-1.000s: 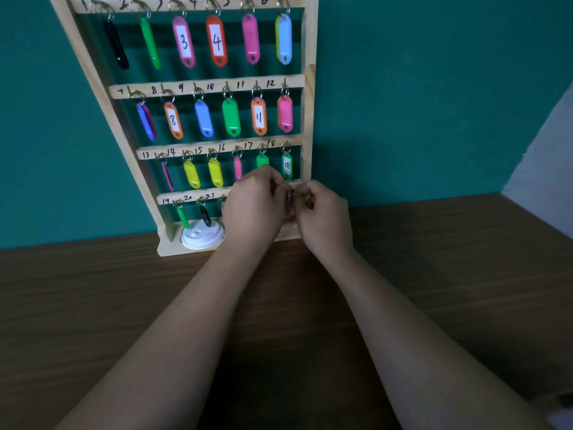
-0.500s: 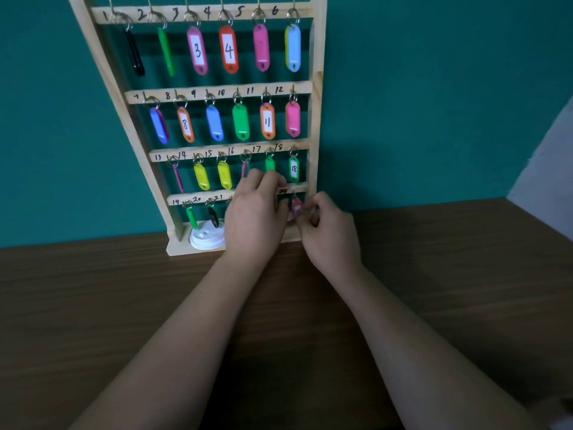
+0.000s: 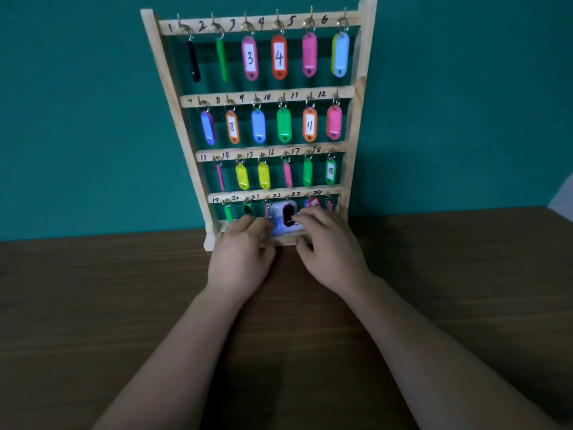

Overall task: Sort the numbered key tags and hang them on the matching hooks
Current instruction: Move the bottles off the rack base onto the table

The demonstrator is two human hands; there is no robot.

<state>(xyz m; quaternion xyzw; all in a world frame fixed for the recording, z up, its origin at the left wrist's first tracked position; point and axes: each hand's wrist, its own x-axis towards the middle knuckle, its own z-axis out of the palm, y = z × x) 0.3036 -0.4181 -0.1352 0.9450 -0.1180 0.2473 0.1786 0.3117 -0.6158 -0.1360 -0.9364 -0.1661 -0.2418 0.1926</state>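
The wooden key rack point(image 3: 352, 125) leans against the teal wall, with four rows of numbered hooks. Coloured key tags hang on every hook I can see, among them tag 3 point(image 3: 250, 58), tag 4 point(image 3: 279, 57), tag 11 point(image 3: 309, 124) and tag 18 point(image 3: 330, 171). In the bottom row a black tag point(image 3: 289, 215) hangs at 22 and a pink tag point(image 3: 329, 205) at the last hook. Behind the black tag a pale blue-white container point(image 3: 279, 228) stands on the rack's base. My left hand point(image 3: 242, 252) grips its left side. My right hand point(image 3: 330, 246) grips its right side, fingers on top and thumb below.
The rack stands on a dark brown wooden table point(image 3: 93, 305) that runs to the front and both sides. A pale wall strip point(image 3: 562, 197) shows at the far right. My hands hide the rack's lower shelf and part of the bottom row.
Both hands dropped from the last bottom-row hook to the rack's base. The pink tag now hangs free there. The white lid by the base is hidden under my left hand.
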